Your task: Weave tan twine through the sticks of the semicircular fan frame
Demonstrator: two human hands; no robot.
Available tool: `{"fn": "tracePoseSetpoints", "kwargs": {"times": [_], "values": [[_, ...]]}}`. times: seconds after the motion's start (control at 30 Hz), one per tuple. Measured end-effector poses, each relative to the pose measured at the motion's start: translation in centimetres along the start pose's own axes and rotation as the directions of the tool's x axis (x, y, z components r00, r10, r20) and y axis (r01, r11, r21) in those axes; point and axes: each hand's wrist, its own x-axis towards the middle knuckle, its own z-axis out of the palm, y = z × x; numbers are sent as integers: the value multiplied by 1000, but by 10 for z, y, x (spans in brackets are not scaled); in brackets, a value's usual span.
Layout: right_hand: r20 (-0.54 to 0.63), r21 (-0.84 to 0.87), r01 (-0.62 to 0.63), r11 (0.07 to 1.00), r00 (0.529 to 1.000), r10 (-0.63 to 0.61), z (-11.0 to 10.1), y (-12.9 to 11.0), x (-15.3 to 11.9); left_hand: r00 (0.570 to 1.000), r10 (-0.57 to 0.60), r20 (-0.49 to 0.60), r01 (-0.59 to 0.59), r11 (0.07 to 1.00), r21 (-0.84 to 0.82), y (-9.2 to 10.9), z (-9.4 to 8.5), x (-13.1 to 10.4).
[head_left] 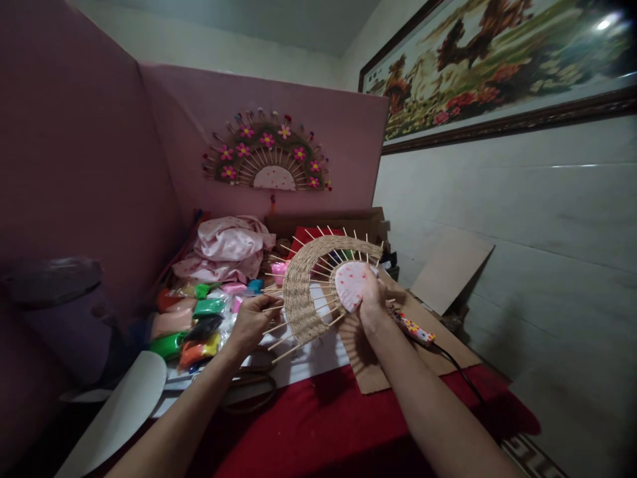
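A half-round fan frame of thin wooden sticks with a woven straw-coloured cord band (300, 285) is held up above the table. My right hand (372, 302) grips it at the white, red-dotted cloth centre (348, 284), thumb on the near face. At the fan's left edge, my left hand (251, 323) is closed, its fingertips pinching at the end of one stick. Bare stick tips stick out beyond the band all round. Below the fan lie white paper (333, 355) and a cardboard sheet (373, 372).
Bags of coloured clay (209, 309) and a crumpled pink cloth (229, 245) lie at left. Scissors (251, 385) rest near the front. A flower-patterned tool (413, 327) with a black cord lies at right. A finished flowered fan (269, 149) hangs on the pink panel.
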Motion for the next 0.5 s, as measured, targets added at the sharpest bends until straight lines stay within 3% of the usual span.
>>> {"fn": "tracePoseSetpoints", "kwargs": {"times": [0.2, 0.3, 0.4, 0.5], "values": [[5, 115, 9, 993, 1000, -10, 2, 4, -1, 997, -57, 61, 65, 988, -143, -2, 4, -4], [-12, 161, 34, 986, 999, -33, 1, 11, 4, 987, -138, 85, 154, 963, -223, 3, 9, -9], [-20, 153, 85, 985, 996, -83, -2, 17, 12, 975, -214, 66, 223, 931, -289, 7, 16, -15], [-76, 145, 135, 980, 989, -125, -5, 21, 21, 975, -222, -3, 209, 921, -330, 8, 23, -19]]}}
